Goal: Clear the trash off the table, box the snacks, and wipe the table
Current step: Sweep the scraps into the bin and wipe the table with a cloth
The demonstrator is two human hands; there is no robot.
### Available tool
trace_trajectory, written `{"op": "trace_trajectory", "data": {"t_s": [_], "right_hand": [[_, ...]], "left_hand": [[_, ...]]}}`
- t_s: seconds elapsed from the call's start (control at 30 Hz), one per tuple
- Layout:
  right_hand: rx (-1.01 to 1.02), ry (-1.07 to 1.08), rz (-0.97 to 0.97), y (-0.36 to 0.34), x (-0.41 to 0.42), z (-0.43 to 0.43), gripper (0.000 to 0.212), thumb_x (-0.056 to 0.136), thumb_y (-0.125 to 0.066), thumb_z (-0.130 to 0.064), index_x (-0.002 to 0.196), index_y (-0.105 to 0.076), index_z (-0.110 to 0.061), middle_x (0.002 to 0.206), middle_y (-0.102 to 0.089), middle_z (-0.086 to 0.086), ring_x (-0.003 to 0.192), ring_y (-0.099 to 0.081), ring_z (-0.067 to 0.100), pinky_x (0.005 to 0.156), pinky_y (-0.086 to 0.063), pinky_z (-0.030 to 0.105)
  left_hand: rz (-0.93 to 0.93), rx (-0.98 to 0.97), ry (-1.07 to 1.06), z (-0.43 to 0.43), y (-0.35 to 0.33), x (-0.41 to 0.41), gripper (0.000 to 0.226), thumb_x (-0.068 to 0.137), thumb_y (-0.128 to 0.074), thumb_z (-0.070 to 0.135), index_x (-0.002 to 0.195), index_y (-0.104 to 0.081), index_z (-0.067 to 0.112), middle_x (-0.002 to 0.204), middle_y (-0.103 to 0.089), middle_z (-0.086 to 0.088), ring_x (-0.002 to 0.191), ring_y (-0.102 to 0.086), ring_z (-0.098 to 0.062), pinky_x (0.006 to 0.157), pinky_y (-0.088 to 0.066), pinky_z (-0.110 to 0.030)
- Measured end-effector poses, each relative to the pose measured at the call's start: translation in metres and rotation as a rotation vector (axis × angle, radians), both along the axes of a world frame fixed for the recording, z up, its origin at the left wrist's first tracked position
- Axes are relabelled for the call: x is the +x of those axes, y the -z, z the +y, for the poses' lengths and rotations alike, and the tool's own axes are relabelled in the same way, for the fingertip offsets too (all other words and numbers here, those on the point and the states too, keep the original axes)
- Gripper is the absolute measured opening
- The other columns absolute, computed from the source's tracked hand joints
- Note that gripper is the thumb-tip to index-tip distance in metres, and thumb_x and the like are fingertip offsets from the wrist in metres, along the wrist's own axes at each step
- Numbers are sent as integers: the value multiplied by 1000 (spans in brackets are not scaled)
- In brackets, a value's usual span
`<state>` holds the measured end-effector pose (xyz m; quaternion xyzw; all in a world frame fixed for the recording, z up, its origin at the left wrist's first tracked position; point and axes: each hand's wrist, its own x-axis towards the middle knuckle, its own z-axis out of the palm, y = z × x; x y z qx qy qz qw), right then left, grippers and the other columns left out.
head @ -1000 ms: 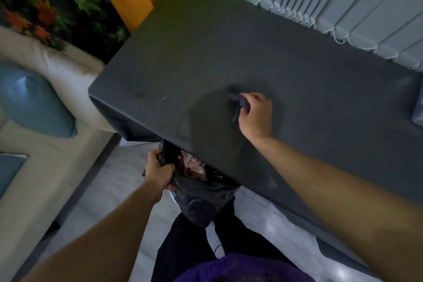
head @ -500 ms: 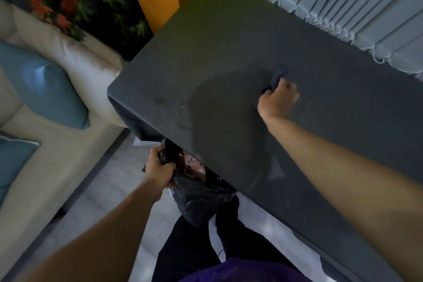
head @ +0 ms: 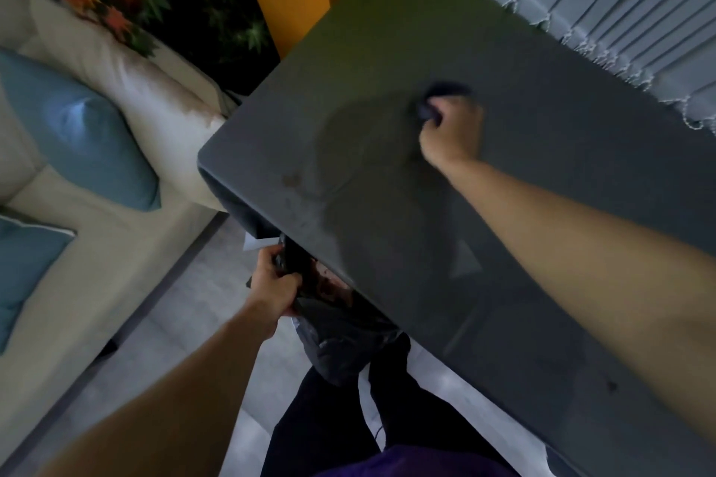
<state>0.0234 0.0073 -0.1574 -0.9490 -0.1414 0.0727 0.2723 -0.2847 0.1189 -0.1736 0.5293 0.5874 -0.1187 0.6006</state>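
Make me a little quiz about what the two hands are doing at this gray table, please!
1. True or false: the right hand grips a dark cloth against the table.
2. Pick one: what does the left hand hold? A) a black bag B) a snack box C) a cup
3. Fill the blank with "above" or "below": the black bag hangs ____ the table's near edge.

Key: 1. True. 2. A. 3. below.
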Motion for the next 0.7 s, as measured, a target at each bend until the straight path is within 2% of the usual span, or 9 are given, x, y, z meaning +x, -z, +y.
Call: {"op": "trace_trajectory", "data": {"t_s": [0.1, 0.17, 0.27, 0.3, 0.4, 0.5, 0.57, 0.63, 0.7], "right_hand": [[162, -579, 71, 3, -37, 4, 27, 71, -57, -16, 87, -79, -20, 92, -76, 0, 88, -65, 21, 87, -48, 29], [123, -707, 79, 6, -54, 1, 30, 73, -57, -13, 93, -78, -20, 97, -73, -5, 91, -57, 15, 86, -43, 23], [155, -335, -39, 16, -66, -9, 37, 76, -52, -12, 104, -75, -19, 106, -68, -4, 99, -56, 23, 86, -36, 18], [163, -270, -59, 18, -73, -13, 36, 76, -52, -12, 104, -74, -19, 106, -67, -3, 97, -57, 25, 85, -36, 19], [181, -510, -69, 20, -117, -21, 32, 77, -52, -18, 99, -75, -18, 101, -68, -3, 89, -56, 25, 82, -44, 28], [200, -814, 147, 10, -160, -38, 24, 77, -58, -18, 92, -77, -21, 95, -68, -7, 88, -53, 18, 81, -48, 29], [196, -905, 237, 5, -166, -48, 21, 74, -61, -13, 87, -77, -17, 92, -69, -5, 87, -55, 16, 83, -47, 29], [276, -761, 191, 1, -156, -56, 20, 71, -60, -9, 82, -76, -14, 87, -70, -1, 85, -58, 16, 83, -44, 28], [302, -447, 15, 1, -137, -64, 20, 70, -58, -9, 81, -74, -14, 87, -70, 2, 86, -60, 21, 85, -39, 28]], "left_hand": [[-6, -15, 5, 0, 0, 1, 59, 92, -48, -10, 136, -39, 28, 111, -58, -8, 96, -67, -36, 71, -62, -54], [-13, -20, 6, 0, -2, 1, 59, 92, -49, -11, 136, -39, 28, 112, -57, -8, 98, -67, -36, 72, -62, -54], [-18, -29, -8, -2, -3, -1, 58, 93, -48, -11, 135, -39, 28, 104, -57, -3, 98, -67, -36, 72, -62, -52], [-19, -28, -9, -3, -3, -2, 58, 93, -48, -11, 135, -39, 28, 104, -57, -3, 98, -67, -37, 71, -62, -52], [-20, -20, -10, -9, -3, -7, 60, 92, -49, -10, 135, -39, 30, 114, -57, -9, 101, -67, -38, 71, -62, -53], [-20, 2, -11, -15, -4, -14, 59, 91, -52, -8, 132, -38, 31, 120, -56, -13, 98, -67, -39, 71, -62, -56], [-19, 19, -11, -21, -4, -19, 58, 91, -53, -7, 130, -38, 32, 120, -54, -12, 96, -67, -39, 70, -61, -57], [-19, 29, -17, -27, -5, -26, 56, 91, -53, -7, 128, -38, 33, 120, -53, -12, 95, -68, -39, 68, -62, -56], [-20, 38, -34, -34, -6, -33, 55, 90, -52, -7, 127, -39, 32, 119, -53, -12, 94, -68, -39, 68, -61, -57]]}}
